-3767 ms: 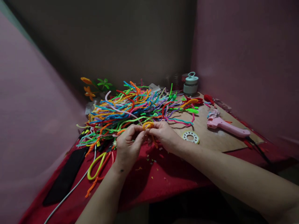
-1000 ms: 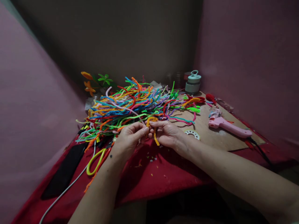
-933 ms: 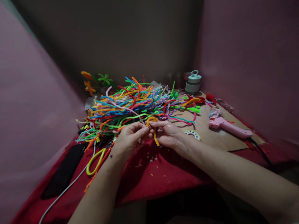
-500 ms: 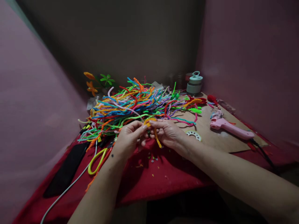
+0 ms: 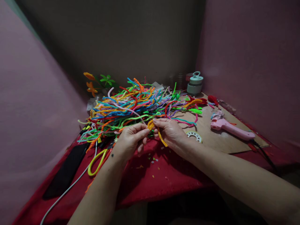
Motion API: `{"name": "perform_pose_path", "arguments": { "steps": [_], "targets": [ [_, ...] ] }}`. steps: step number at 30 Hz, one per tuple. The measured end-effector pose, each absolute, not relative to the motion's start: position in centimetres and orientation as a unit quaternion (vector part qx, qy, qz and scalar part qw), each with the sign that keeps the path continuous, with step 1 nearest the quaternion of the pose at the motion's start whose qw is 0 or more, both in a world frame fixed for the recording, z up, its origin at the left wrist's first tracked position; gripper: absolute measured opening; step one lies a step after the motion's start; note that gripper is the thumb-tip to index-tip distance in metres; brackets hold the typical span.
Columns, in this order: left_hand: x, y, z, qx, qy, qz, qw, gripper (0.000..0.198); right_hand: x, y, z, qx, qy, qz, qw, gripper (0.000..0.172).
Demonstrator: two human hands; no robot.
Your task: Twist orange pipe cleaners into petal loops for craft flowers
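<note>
Twisting continued: orange pipe cleaner (image 5: 162, 139) pinched by left hand (image 5: 128, 142) and right hand (image 5: 171, 132); loop drawn smaller, tail swung outward.

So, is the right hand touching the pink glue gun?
Apart. The head view shows the right hand on an orange pipe cleaner; the glue gun lies further right, with bare board between them.

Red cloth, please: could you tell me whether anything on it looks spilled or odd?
Yes: small coloured scraps lie scattered on the red cloth below the left hand and right hand, which pinch an orange pipe cleaner; yellow-handled scissors lie half buried under the pipe cleaner pile.
</note>
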State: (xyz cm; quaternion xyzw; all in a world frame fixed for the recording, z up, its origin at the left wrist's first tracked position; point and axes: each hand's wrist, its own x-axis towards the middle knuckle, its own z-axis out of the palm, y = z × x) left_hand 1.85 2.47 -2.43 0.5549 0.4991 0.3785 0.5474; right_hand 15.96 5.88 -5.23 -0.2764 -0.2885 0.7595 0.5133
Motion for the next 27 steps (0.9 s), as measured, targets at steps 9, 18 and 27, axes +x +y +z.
{"name": "perform_pose_path", "arguments": {
  "steps": [9, 18, 27],
  "targets": [
    [2.38, 2.34, -2.84, 0.562, 0.458, 0.421, 0.546, 0.016, 16.00, 6.38, -5.14, -0.273, -0.264, 0.771, 0.511, 0.007],
    [2.21, 2.39, -2.93, 0.539, 0.455, 0.451, 0.547, 0.013, 16.11, 6.31, -4.68, -0.265, -0.250, 0.800, 0.476, 0.013],
    [2.29, 2.38, -2.83, 0.517, 0.464, 0.435, 0.573, 0.013, 16.18, 6.22, -4.74, -0.261, -0.252, 0.801, 0.477, 0.012]
  ]
}}
